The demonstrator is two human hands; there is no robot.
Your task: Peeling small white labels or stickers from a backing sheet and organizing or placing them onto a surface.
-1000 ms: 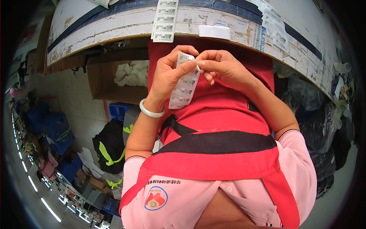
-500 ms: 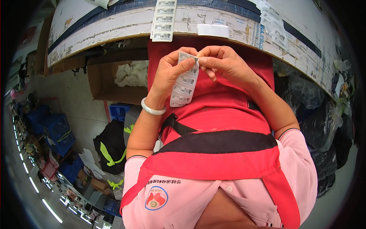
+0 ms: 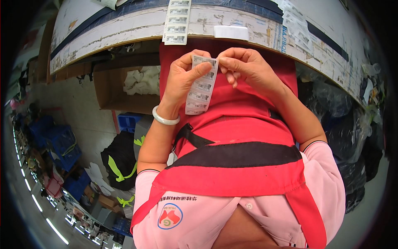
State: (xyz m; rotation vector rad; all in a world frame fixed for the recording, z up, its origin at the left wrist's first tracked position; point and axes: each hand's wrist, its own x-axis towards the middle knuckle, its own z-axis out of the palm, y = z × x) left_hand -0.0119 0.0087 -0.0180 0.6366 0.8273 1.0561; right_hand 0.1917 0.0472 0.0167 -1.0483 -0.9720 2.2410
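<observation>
Above my red apron, my left hand [image 3: 185, 77] grips a strip of white barcode labels [image 3: 200, 96], thumb across its upper part. The strip hangs down toward me. My right hand [image 3: 248, 68] is just right of the strip's top corner, its thumb and forefinger pinched together at the edge. Whether a label corner is between those fingertips is too small to tell. The other fingers of that hand curl loosely. Another strip of barcode labels [image 3: 177, 23] hangs over the table's near edge, with a small white folded paper [image 3: 231, 32] to its right.
The worn white table [image 3: 124, 31] curves across the far side. More label sheets [image 3: 296, 31] lie at its right. Under it at left stands a cardboard box [image 3: 108, 89] with crumpled white paper [image 3: 142, 81]. Clear plastic bags [image 3: 346, 124] crowd the right; blue crates [image 3: 62, 143] stand farther left.
My right hand has shifted slightly right, away from the strip's top corner. The strip now faces up more squarely and its top edge shows more. My left hand keeps its hold.
</observation>
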